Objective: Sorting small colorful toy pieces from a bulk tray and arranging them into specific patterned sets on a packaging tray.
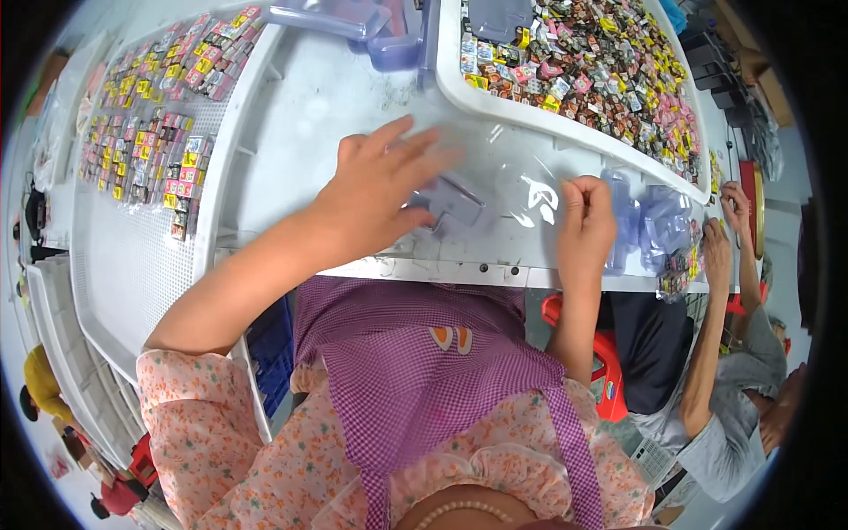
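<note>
My left hand (375, 181) is spread over the white work table (305, 106), fingers apart and tips smeared by motion, holding nothing I can see. Thumb and fingers of my right hand (589, 216) pinch the right edge of a clear plastic film (521, 181), perhaps a bag, which shines with glare. A small bluish clear plastic tray (455, 201) lies between my hands, just right of the left thumb; whether it is under or inside the film I cannot tell.
A white bin (495, 104) full of small wrapped pieces (609, 75) stands at the far right. More bluish plastic trays (662, 221) lie right of my right hand, others (393, 49) at the back. Packed sets (146, 132) fill a perforated tray (115, 256) leftward. A co-worker's hands (717, 247) are at right.
</note>
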Action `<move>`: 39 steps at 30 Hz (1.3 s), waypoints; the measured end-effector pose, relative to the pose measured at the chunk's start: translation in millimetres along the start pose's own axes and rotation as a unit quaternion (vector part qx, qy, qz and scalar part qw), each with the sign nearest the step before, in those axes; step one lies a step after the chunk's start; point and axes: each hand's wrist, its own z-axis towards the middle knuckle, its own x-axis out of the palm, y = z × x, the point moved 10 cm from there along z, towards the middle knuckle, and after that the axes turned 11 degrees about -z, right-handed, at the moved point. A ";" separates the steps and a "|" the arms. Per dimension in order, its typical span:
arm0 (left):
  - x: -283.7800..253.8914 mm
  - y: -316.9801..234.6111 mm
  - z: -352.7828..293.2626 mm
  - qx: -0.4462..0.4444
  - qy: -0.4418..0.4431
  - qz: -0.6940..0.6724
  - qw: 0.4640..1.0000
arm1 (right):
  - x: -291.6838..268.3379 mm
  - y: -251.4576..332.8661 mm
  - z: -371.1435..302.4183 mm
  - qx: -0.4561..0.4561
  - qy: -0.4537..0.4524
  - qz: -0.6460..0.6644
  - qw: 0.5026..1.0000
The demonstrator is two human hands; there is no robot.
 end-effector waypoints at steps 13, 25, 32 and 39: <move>-65.7 56.5 -28.9 -0.104 -0.010 0.288 0.952 | 20.8 45.0 -2.1 -0.204 0.002 -0.111 0.973; -61.3 -38.8 89.2 0.097 -0.084 0.016 0.992 | 41.7 85.6 -24.4 -0.281 0.118 -0.015 0.952; -11.5 1.4 151.7 0.030 0.005 0.083 0.996 | 51.4 77.9 -29.3 -0.280 0.128 -0.017 0.951; 8.5 15.4 178.2 -0.068 0.052 0.129 0.988 | 54.9 74.7 -27.6 -0.274 0.118 -0.020 0.954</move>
